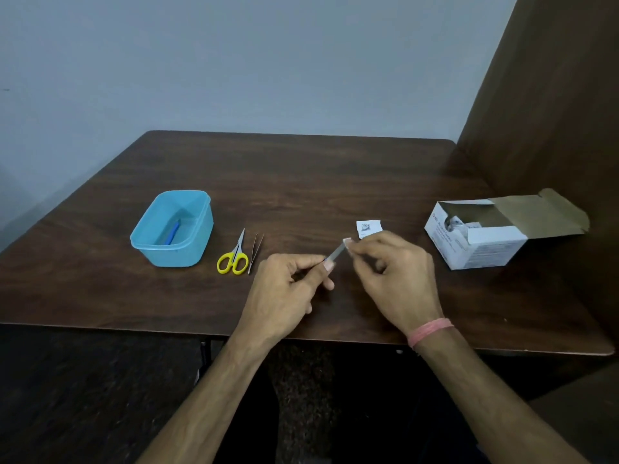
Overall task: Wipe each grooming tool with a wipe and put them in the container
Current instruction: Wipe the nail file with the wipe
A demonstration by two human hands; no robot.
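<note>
Two bare hands meet near the middle of the frame, just above a dark brown wooden surface (301,182). The left hand (284,289) has its fingers curled around the lower end of a thin grey tool (336,253), which looks like a nail file, and holds it tilted so its tip points up and to the right. The right hand (395,279) has its fingers pressed together in a pinch on a small white wipe (347,243) at the top end of that tool. A pink band (430,330) goes around the right wrist. To the left of the hands, small scissors (234,256) with yellow handles lie flat on the surface, and thin metal tweezers (256,251) lie just beside them on their right. Farther left sits a light blue plastic container (147,242) with no lid on it. Inside it lies a blue tool (173,233), but it is too hard to see what kind. Just above the right hand lies a small torn white wrapper (367,227). At the right side of the frame stands a white cardboard box (482,249) with its flap open, and small packets show inside. A grey wall (234,61) fills the top of the frame.
</note>
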